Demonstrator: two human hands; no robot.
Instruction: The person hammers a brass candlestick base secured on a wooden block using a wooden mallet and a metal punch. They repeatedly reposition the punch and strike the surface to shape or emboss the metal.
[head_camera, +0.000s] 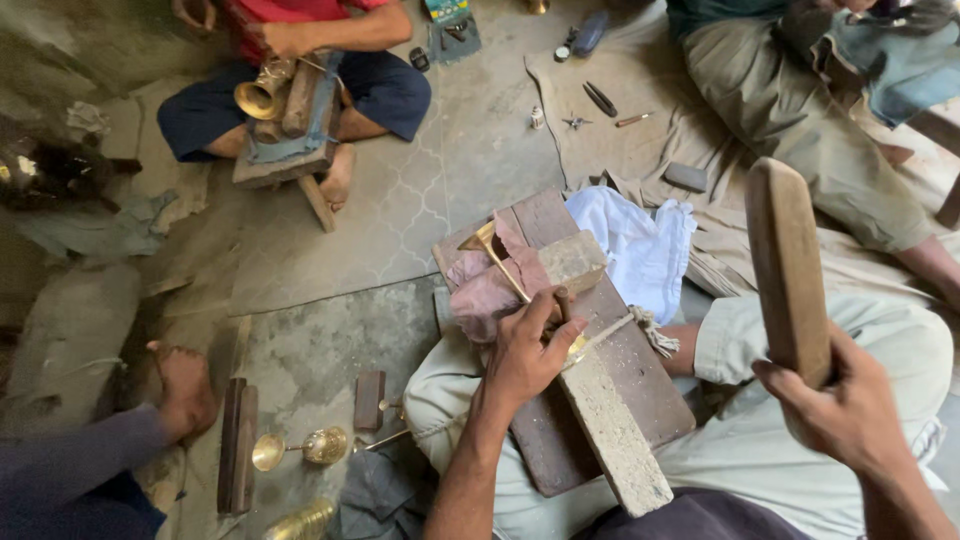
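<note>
Nearest the camera, the right hand (845, 405) is wrapped tight around the lower end of a flat wooden mallet (787, 270), which stands raised and near upright, well clear of the work; beside it the left hand (525, 350) is curled over, fingers pinching a thin chisel-like tool (561, 305) and pressing down on a slim brass rod (510, 272) that lies across the lap; the rod's flared brass end points up and away, resting on a pinkish rag (485, 290); under it all sits a dark wooden board (640, 375), crossed by a pale wooden bar (610, 425) tied with a bit of cord; a white cloth (635, 245) is bunched just beyond the board. Down on the floor to the left, a small brass goblet (305, 447) lies on its side near a wooden block (369, 399); another person's hand (185, 390) rests close by. Farther off, a seated person in a red shirt (290, 12) holds a brass horn-shaped piece (260, 92) against a wooden stand (295, 130); small tools lie scattered on a cloth at far right.
</note>
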